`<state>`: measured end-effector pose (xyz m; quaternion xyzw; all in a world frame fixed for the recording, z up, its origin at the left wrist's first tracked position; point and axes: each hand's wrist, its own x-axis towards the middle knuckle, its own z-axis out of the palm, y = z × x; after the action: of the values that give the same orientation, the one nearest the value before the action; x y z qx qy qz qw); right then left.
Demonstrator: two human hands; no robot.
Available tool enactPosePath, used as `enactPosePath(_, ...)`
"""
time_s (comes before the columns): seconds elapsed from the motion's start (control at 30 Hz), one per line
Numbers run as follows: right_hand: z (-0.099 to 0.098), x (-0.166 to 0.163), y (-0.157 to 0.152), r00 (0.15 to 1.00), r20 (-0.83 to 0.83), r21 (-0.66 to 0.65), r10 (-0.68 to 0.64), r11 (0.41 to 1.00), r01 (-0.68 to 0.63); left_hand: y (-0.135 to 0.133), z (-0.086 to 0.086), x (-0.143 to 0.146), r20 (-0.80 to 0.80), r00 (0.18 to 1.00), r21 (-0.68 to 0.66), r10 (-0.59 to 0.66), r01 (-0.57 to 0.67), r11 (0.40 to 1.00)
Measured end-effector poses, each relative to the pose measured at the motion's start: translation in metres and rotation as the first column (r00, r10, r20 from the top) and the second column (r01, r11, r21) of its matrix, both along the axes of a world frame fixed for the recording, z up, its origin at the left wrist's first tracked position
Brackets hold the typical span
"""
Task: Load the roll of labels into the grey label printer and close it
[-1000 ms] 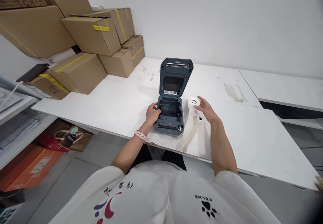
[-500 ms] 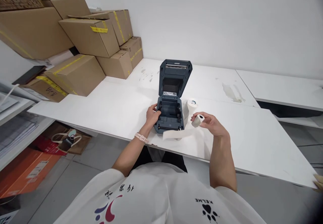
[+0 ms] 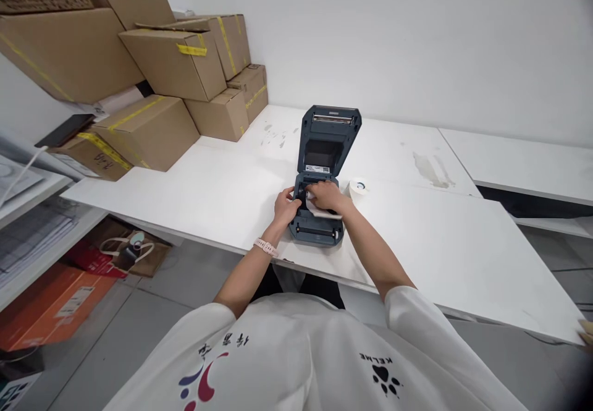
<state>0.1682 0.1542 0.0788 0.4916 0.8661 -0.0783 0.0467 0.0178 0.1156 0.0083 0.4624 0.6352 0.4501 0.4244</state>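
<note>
A dark grey label printer [image 3: 324, 151] stands on the white table [image 3: 222, 194] with its lid tilted up and back. My right hand [image 3: 327, 196] is closed on a small white paper roll [image 3: 309, 199] inside the printer's open bay, and a loose strip of paper trails over the bay toward the right. My left hand [image 3: 285, 207] grips the printer's left side wall, fingers curled over the edge. A second, larger white roll [image 3: 358, 187] lies on the table just right of the printer.
Several cardboard boxes [image 3: 152, 71] with yellow tape are stacked at the table's back left. A second white table [image 3: 523, 164] adjoins on the right. Shelves and an orange box [image 3: 50, 303] sit lower left, with a bag on the floor.
My right hand picked the small paper roll up from the table and carried it left into the printer's bay. My left hand stayed on the printer's left side.
</note>
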Motion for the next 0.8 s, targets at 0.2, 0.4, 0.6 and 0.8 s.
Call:
enactPosePath(0.2,0.005,0.019,-0.048,0.994,-0.103,0.084,0.042,0.996,-0.033,-0.002,0.0,0.0,0.041,0.999,-0.018,-0.005,0.006,1.0)
enactPosePath(0.4,-0.017,0.03,-0.117,0.935,-0.355,0.199,0.011,0.978,0.065,-0.006,0.008,0.003,0.211,0.975,-0.024,-0.072,0.079,0.997)
enactPosePath(0.6,-0.037,0.02,-0.145,0.907,-0.419,0.258,0.022,0.961,0.096,-0.006,0.015,0.004,0.326,0.938,-0.049,-0.116,0.139,0.989)
enactPosePath(0.8,-0.041,0.025,-0.148,0.865,-0.499,0.23,0.05,0.97,0.076,-0.006,0.009,0.0,0.313,0.937,-0.062,-0.155,0.183,0.981)
